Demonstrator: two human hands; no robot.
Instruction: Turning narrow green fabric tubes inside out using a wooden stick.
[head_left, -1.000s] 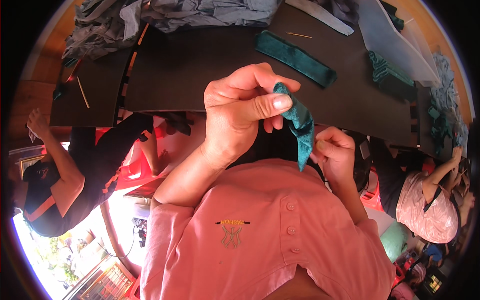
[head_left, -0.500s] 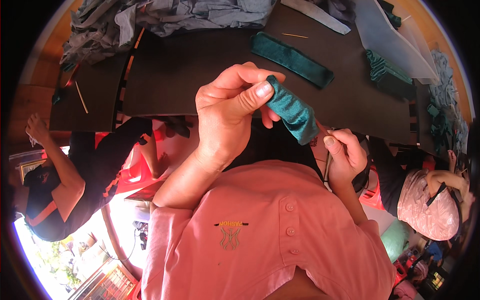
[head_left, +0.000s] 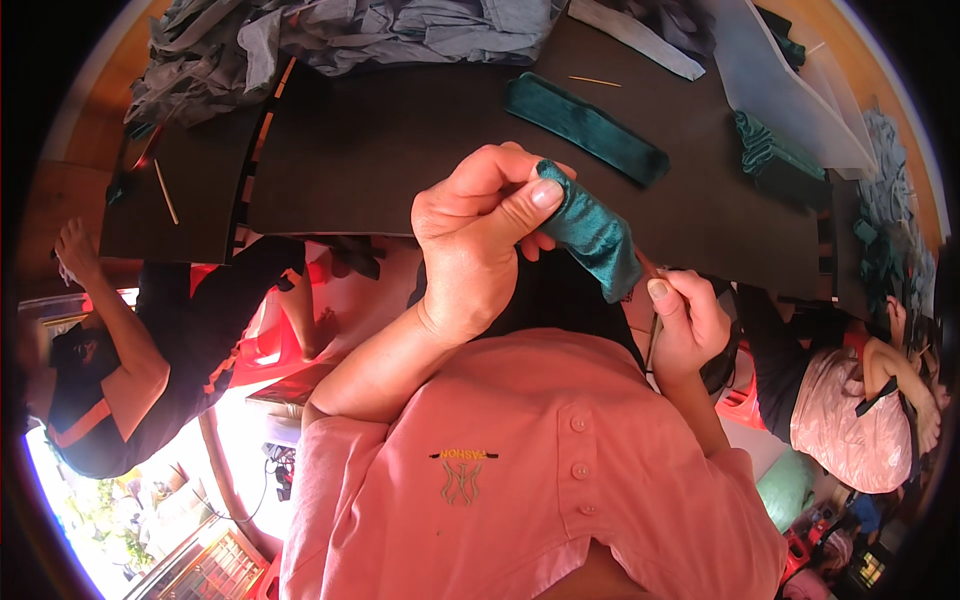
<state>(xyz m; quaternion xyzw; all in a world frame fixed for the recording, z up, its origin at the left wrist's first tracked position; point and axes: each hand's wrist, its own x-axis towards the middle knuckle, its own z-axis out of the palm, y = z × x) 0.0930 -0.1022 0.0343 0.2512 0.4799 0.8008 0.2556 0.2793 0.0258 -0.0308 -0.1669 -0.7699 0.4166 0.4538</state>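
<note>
My left hand (head_left: pixel 485 225) pinches the upper end of a teal velvet fabric piece (head_left: pixel 592 236), thumb on top. The piece hangs slanting down to the right, gathered and wrinkled like a tube. My right hand (head_left: pixel 692 322) is closed on a thin reddish-brown stick (head_left: pixel 646 264), whose other end disappears at the lower end of the fabric. How far it reaches inside is hidden. Beyond my hands a flat dark green velvet strip (head_left: pixel 585 128) lies on the dark table (head_left: pixel 370 150).
A heap of grey fabric strips (head_left: pixel 400 35) covers the table's far side. At the right stand a folded green velvet stack (head_left: pixel 780 160) and a translucent plastic bin (head_left: pixel 790 90). Thin sticks (head_left: pixel 595 81) lie on the table. One person (head_left: pixel 110 370) sits left, another (head_left: pixel 860 400) right.
Both hands have shifted slightly to the right and down in the picture with the velvet piece. The fabric looks a little smoother and straighter; both grips stay the same.
</note>
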